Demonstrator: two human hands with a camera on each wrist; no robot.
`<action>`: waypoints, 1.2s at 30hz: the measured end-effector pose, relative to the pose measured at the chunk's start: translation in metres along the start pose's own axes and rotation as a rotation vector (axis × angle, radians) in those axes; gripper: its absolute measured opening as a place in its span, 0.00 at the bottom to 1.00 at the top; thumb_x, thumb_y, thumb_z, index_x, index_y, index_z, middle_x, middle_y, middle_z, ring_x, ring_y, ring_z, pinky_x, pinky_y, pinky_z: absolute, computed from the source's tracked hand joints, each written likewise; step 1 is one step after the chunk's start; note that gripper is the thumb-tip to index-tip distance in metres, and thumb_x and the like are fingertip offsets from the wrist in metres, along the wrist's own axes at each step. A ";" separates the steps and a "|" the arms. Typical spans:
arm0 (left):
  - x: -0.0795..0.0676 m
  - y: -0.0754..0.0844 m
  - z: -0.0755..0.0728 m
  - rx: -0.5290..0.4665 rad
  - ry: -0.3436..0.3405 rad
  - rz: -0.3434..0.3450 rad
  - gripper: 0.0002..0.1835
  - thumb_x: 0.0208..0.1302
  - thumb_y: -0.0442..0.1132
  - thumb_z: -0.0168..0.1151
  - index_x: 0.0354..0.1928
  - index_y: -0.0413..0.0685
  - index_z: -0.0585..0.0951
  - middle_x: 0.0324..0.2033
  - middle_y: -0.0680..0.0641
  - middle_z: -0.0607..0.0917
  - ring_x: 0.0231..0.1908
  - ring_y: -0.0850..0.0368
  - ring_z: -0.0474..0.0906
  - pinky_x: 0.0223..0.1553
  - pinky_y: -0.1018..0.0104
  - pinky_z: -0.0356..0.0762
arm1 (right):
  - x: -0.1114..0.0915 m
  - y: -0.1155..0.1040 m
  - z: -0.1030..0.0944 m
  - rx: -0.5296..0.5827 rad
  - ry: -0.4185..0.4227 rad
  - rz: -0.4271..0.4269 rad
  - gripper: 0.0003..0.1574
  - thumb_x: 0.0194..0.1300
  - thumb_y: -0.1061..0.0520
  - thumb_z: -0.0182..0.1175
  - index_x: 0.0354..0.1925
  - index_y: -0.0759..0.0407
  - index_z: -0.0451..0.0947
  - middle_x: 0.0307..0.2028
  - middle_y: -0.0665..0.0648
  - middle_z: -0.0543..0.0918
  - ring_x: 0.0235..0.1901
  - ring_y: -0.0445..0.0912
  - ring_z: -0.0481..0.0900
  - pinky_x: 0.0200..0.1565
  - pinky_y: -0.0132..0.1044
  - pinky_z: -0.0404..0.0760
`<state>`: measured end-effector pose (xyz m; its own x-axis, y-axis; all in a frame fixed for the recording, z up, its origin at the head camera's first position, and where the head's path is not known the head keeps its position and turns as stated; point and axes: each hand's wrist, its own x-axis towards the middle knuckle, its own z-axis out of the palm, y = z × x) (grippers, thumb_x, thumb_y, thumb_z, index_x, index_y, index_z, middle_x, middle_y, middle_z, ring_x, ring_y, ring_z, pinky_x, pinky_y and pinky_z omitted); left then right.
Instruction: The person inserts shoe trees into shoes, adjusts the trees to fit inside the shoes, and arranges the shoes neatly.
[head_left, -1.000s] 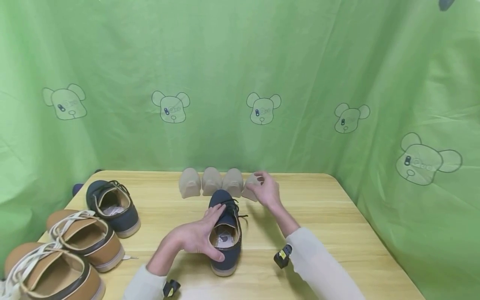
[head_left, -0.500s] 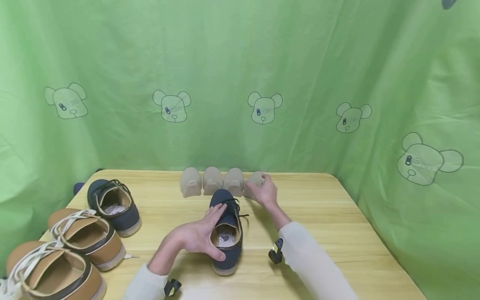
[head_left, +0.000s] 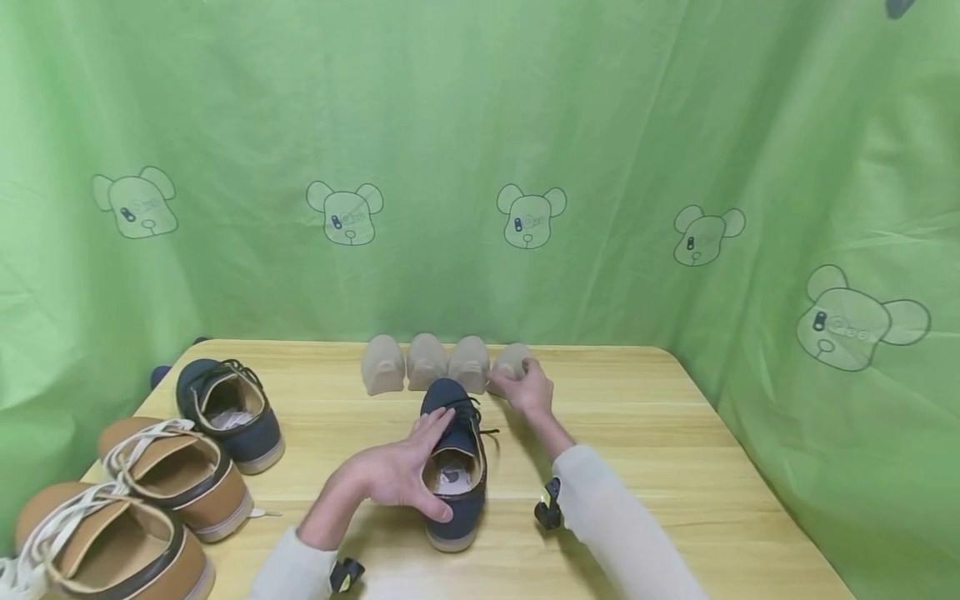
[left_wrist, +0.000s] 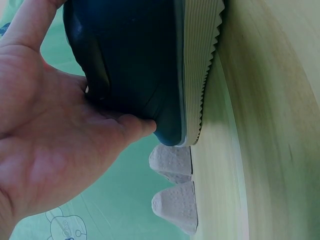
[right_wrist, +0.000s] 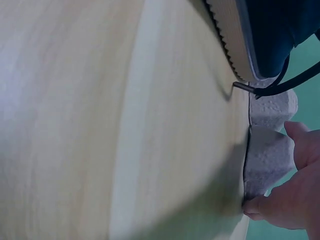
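A navy lace-up shoe (head_left: 457, 521) stands on the table, toe pointing away. My left hand (head_left: 397, 473) grips it from the left, its thumb at the heel and its fingers over the side by the laces; the left wrist view shows the hand against the dark upper (left_wrist: 135, 60) above the ribbed sole. At the right end of a row of grey moulded-pulp shoe inserts, my right hand (head_left: 529, 388) pinches the last insert (head_left: 512, 357). In the right wrist view, thumb and finger lie on either side of that insert (right_wrist: 267, 155).
Several grey inserts (head_left: 383, 365) stand in a row along the back edge of the wooden table (head_left: 637, 433). On the left are another navy shoe (head_left: 251, 437) and two tan shoes (head_left: 213, 504) with white laces. A green curtain (head_left: 442, 275) hangs behind.
My right hand has lowered slightly and closed in on the rightmost insert, its fingers drawing nearer together. My left hand and the navy shoe have stayed in place.
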<state>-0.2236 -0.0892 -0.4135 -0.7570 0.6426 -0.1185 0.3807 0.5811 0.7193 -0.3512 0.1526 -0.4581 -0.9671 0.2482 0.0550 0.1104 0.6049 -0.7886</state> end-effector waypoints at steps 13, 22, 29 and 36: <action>-0.001 0.003 0.000 -0.010 -0.004 -0.006 0.74 0.42 0.51 0.82 0.82 0.45 0.39 0.80 0.34 0.36 0.79 0.37 0.30 0.78 0.40 0.41 | -0.001 0.006 -0.003 -0.057 0.011 -0.033 0.47 0.59 0.44 0.70 0.69 0.65 0.69 0.63 0.71 0.77 0.62 0.67 0.74 0.64 0.57 0.75; -0.001 0.004 0.001 -0.013 -0.002 -0.002 0.74 0.42 0.51 0.82 0.82 0.45 0.39 0.80 0.34 0.36 0.79 0.37 0.30 0.78 0.40 0.40 | -0.001 0.009 -0.010 -0.048 -0.004 -0.027 0.43 0.59 0.47 0.66 0.69 0.62 0.70 0.63 0.69 0.78 0.62 0.67 0.73 0.63 0.57 0.76; -0.001 0.003 0.001 -0.021 0.001 0.002 0.73 0.42 0.49 0.82 0.81 0.44 0.39 0.80 0.34 0.37 0.79 0.37 0.30 0.78 0.40 0.40 | -0.001 0.010 -0.012 -0.077 -0.023 -0.034 0.43 0.58 0.48 0.69 0.68 0.61 0.70 0.64 0.68 0.78 0.62 0.67 0.72 0.63 0.58 0.75; -0.001 0.004 0.001 -0.020 0.004 -0.001 0.73 0.42 0.49 0.82 0.81 0.43 0.40 0.80 0.35 0.37 0.79 0.37 0.30 0.78 0.40 0.41 | -0.003 0.009 -0.014 -0.114 -0.028 -0.062 0.48 0.51 0.53 0.77 0.67 0.62 0.70 0.64 0.67 0.77 0.62 0.68 0.71 0.65 0.60 0.71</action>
<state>-0.2208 -0.0878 -0.4111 -0.7594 0.6401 -0.1164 0.3694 0.5715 0.7327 -0.3436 0.1680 -0.4570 -0.9787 0.1874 0.0835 0.0737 0.7011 -0.7093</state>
